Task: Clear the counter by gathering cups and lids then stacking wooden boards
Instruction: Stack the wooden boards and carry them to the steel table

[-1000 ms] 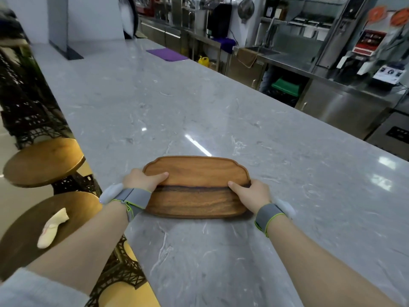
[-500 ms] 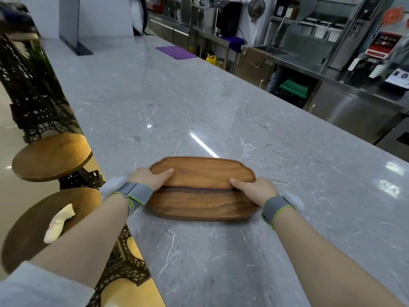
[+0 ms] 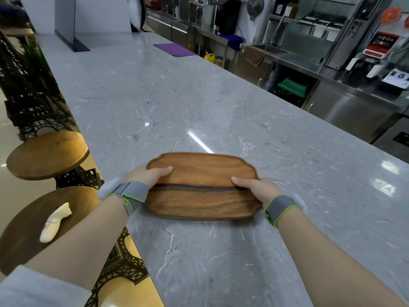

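Wooden board: an oblong brown tray-like wooden board (image 3: 202, 185) with a raised rim and a dark grain streak along its length, lying at the centre of the view, near the counter's edge at 9 o'clock.
Counter: grey marbled stone counter (image 3: 199, 103), running away toward 12 o'clock, with ceiling lights reflected on it.
Left hand: the left hand (image 3: 147, 176) clasps the board's end at 9 o'clock, thumb flat on the top face, fingers curled out of sight under the rim.
Right hand: the right hand (image 3: 256, 189) clasps the end at 3 o'clock the same way, thumb on top, fingers tucked beneath.
Wrists: each wears a grey wristband (image 3: 279, 209) trimmed in bright green.
Far end: a purple mat (image 3: 174, 49) lies flat on the counter toward 12 o'clock, well apart from the board.
Beside the counter: two round wooden stools (image 3: 47, 155) at 9 o'clock; the nearer one carries a small white object (image 3: 54, 222).
Background: a stainless steel kitchen line (image 3: 332, 69) from 1 to 3 o'clock.
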Motion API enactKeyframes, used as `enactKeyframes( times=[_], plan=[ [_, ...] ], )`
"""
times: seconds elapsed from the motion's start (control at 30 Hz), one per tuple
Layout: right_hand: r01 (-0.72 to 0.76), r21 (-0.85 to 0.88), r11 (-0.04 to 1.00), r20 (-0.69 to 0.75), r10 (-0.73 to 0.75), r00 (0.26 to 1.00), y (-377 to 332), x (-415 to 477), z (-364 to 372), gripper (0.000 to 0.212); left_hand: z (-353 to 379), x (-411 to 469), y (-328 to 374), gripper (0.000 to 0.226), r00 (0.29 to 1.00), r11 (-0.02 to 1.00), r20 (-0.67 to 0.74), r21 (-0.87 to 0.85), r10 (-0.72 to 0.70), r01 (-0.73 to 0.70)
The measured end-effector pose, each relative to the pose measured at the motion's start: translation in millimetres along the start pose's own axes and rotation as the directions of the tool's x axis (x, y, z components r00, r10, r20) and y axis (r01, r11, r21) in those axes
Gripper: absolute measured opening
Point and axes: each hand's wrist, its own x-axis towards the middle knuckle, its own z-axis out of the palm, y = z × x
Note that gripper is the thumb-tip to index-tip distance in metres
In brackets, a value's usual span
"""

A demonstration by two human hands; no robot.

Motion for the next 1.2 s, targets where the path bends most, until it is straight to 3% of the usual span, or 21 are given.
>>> enactKeyframes(
  times=[0.1,0.2,0.43,0.63,0.83,1.2],
  plan=[
    [-0.015,0.086,0.996,0.042,0.011,0.999,-0.7,-2.4,2.6,0.07,-2.8,2.3,-1.4,0.087,0.999,0.987,0.05,-0.16,-0.013,0.021],
    [-0.005,0.143,0.99,0.05,-0.002,0.999,0.7,-2.5,5.9,0.078,-3.8,0.5,-3.3,0.069,0.998,0.962,0.066,-0.274,0.013,0.006],
    [0.147,0.252,0.956,0.017,-0.157,0.988,-0.4,-3.9,1.4,0.082,-2.8,-11.0,-1.6,0.082,0.991,0.861,0.0,-0.495,0.136,-0.118],
    [0.308,0.334,0.891,-0.011,-0.323,0.946,1.3,-7.8,-0.9,0.065,0.8,-16.6,-3.8,0.072,0.95,0.733,-0.121,-0.61,0.29,-0.301],
    [0.414,0.33,0.848,-0.005,-0.437,0.899,0.4,-11.0,-2.9,0.061,0.8,-18.0,-6.6,0.046,0.865,0.657,-0.243,-0.57,0.439,-0.493],
    [0.489,0.288,0.823,0.002,-0.512,0.859,11.2,-14.1,-4.4,0.073,1.1,-20.9,-13.6,0.055,0.79,0.6,-0.287,-0.526,0.542,-0.603]
  ],
)
